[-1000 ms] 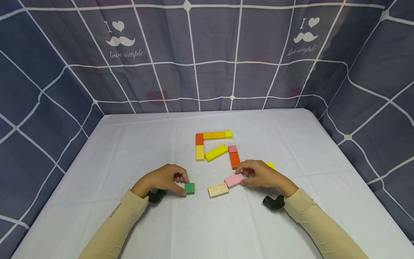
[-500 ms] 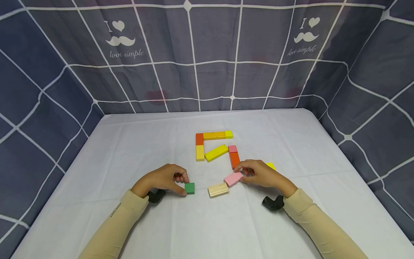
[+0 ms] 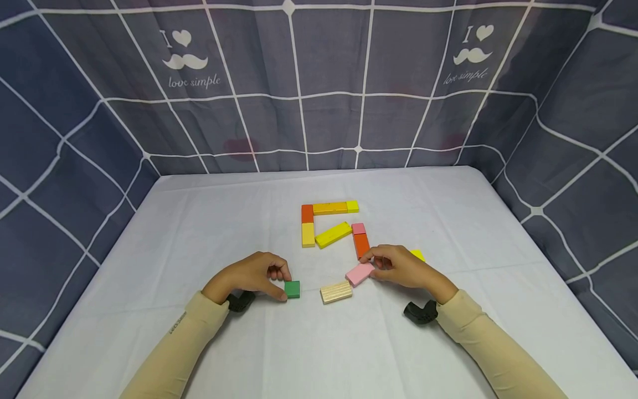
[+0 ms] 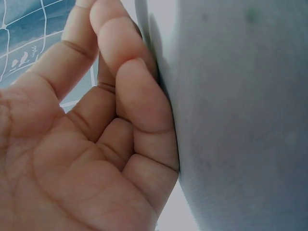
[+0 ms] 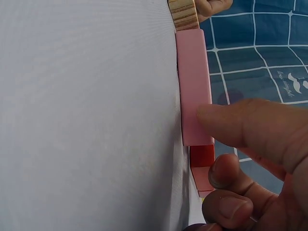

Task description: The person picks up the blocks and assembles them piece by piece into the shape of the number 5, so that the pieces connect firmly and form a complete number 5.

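My left hand (image 3: pixel 256 272) holds the left end of a small green block (image 3: pixel 292 289), with the thumb at its near edge and the index finger at its far edge. In the left wrist view, the curled fingers (image 4: pixel 144 98) hide that block. On the right side, my right hand (image 3: pixel 401 267) pinches a pink block (image 3: pixel 359 274) lying on the table; the thumb presses its side in the right wrist view. The pink block's left end meets a ridged natural-wood block (image 3: pixel 336 292). Just beyond the pink block lies a red-orange block (image 3: pixel 361 245).
Behind the hands, a bent row includes an orange-red block (image 3: pixel 307 214), pale yellow block (image 3: pixel 308 235), orange-yellow block (image 3: pixel 330 208), slanted yellow block (image 3: pixel 333 235) and small pink block (image 3: pixel 358 228). Another yellow block (image 3: pixel 417 255) shows behind the right hand. A grey checked curtain (image 3: pixel 329 127) encloses the white table (image 3: pixel 224 210).
My right hand has nudged the pink block slightly left and away from me, toward the red-orange block. My left hand and the green block have stayed in place.
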`<act>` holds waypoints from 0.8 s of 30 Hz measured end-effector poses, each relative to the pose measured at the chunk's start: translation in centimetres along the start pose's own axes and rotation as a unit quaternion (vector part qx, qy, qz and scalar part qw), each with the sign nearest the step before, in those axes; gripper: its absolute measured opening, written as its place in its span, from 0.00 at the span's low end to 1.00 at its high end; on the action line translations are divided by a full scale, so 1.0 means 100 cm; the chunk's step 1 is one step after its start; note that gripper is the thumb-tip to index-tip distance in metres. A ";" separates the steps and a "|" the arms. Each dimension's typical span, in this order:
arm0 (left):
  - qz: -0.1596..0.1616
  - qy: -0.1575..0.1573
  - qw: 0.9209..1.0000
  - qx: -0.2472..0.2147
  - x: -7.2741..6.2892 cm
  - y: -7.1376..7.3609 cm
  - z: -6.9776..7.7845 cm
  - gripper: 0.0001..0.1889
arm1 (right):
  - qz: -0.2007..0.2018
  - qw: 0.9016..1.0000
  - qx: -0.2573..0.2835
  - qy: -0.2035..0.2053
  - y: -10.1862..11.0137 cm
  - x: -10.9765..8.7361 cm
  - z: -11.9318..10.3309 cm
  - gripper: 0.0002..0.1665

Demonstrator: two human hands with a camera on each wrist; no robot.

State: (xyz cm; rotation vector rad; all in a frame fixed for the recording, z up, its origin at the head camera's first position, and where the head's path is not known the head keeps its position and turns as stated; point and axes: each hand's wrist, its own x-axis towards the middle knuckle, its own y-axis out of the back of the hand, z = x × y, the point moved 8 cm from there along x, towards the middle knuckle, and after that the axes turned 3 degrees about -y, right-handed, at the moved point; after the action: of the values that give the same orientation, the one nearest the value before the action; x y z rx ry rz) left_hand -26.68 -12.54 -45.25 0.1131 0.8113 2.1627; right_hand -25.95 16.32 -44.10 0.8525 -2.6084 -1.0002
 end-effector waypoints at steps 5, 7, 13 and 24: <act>0.000 -0.001 1.000 0.001 0.000 0.000 0.000 0.13 | 0.002 1.000 0.000 -0.004 0.000 0.000 0.001 0.15; 0.001 -0.001 1.000 0.003 0.000 0.000 -0.001 0.13 | 0.003 1.000 -0.001 -0.003 0.001 0.000 0.001 0.15; 0.000 -0.002 1.000 0.001 0.001 0.000 -0.001 0.13 | 0.007 1.000 -0.005 -0.001 0.001 0.001 0.002 0.15; -0.001 -0.003 1.000 0.002 0.000 0.001 0.000 0.13 | 0.012 1.000 -0.004 0.001 0.002 0.001 0.001 0.14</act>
State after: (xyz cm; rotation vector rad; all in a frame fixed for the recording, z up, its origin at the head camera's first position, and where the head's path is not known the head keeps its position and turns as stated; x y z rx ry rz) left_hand -26.74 -12.55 -45.24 0.1224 0.8125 2.1583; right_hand -26.16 16.40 -44.07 0.8172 -2.6050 -1.0039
